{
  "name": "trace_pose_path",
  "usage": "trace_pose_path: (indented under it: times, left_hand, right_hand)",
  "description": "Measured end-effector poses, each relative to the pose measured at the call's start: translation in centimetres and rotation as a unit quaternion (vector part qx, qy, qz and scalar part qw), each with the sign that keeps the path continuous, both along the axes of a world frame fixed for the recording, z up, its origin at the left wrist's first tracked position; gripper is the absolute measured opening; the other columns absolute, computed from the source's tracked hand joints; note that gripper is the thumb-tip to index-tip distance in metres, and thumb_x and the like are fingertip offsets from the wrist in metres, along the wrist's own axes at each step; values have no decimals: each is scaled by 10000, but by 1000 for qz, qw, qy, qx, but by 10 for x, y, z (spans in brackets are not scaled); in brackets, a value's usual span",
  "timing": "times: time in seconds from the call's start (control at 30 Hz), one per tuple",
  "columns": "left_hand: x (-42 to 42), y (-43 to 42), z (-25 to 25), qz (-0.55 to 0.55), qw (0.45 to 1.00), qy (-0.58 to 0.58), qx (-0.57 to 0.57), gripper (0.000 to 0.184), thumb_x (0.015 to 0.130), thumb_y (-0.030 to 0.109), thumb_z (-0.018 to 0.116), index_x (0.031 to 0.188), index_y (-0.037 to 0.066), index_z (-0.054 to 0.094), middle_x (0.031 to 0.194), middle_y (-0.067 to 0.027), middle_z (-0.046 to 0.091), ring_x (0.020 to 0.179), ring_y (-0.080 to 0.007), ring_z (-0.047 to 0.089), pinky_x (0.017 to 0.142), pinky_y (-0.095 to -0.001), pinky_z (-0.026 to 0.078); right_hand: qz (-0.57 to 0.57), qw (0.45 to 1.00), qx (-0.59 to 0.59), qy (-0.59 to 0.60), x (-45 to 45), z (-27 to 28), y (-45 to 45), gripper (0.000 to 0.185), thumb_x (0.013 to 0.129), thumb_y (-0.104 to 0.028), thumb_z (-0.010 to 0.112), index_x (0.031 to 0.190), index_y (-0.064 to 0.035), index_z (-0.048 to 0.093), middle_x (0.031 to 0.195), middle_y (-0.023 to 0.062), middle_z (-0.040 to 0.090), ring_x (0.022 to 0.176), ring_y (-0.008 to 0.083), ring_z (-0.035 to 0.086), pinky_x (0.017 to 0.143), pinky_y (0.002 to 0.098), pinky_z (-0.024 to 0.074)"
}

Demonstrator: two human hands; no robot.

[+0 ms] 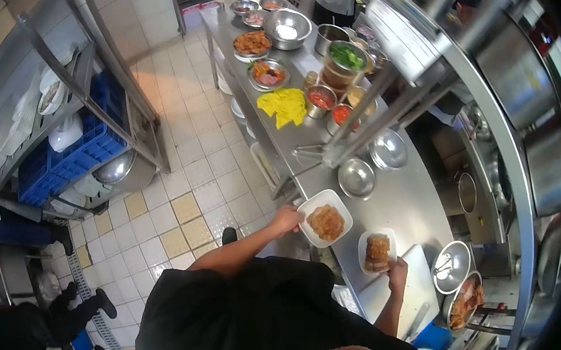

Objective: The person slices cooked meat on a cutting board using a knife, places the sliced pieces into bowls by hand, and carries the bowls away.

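Note:
My left hand (287,220) grips the left rim of a white square dish (305,208), which holds a heap of light brown sliced food (326,222). My right hand (399,273) holds the lower right edge of a smaller white dish (364,261) with browned slices (377,252) stacked in it. That second dish is over the steel counter, beside a white cutting board (416,290). A knife (418,319) lies at the board's lower end. An empty steel bowl (357,178) stands just beyond the two dishes.
Farther up the steel counter (306,162) are a yellow cloth (283,106), fried food (251,43) and several bowls of ingredients. Steel shelf posts rise on the right. A rack with blue crates (83,157) stands left. Other people are at the lower left and beyond the counter.

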State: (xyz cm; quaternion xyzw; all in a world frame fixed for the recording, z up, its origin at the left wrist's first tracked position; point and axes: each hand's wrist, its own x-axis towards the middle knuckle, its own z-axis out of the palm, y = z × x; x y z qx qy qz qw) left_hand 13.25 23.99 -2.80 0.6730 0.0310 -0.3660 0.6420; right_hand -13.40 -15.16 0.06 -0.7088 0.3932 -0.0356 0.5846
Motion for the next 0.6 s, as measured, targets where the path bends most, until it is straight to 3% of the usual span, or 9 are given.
trace_pose_path:
  times: [0.13, 0.27, 0.57, 0.6]
  left_hand:
    - [50, 81, 7, 19, 1000, 9, -11, 240, 777, 56, 634, 971, -32, 744, 723, -76, 685, 511, -138, 583, 489, -298, 485]
    - [102, 166, 39, 91, 996, -7, -11, 226, 796, 38, 629, 979, -28, 745, 734, -62, 681, 515, -120, 570, 488, -277, 474]
    - [250, 318, 49, 248, 968, -3, -48, 171, 818, 37, 606, 945, -14, 709, 706, -55, 647, 465, -114, 531, 417, -245, 375]
    - [269, 333, 55, 267, 962, 10, -55, 233, 823, 61, 610, 1006, -39, 714, 763, -57, 682, 529, -110, 554, 482, -245, 445]
  right_hand:
    - [-37, 999, 27, -20, 53, 52, 96, 256, 888, -97, 582, 1055, 66, 686, 854, 80, 706, 674, 161, 667, 615, 282, 563]
    - [-16, 998, 50, -31, 105, 36, 146, 260, 887, -88, 588, 1071, 67, 685, 897, 100, 720, 698, 174, 692, 627, 289, 585]
    - [84, 991, 90, -42, 347, 53, 292, 279, 869, -97, 586, 1093, 36, 686, 921, 110, 728, 735, 200, 719, 661, 344, 626]
    - [115, 986, 117, -43, 381, 61, 308, 303, 866, -90, 571, 1115, 39, 684, 952, 114, 731, 745, 202, 720, 668, 339, 625]
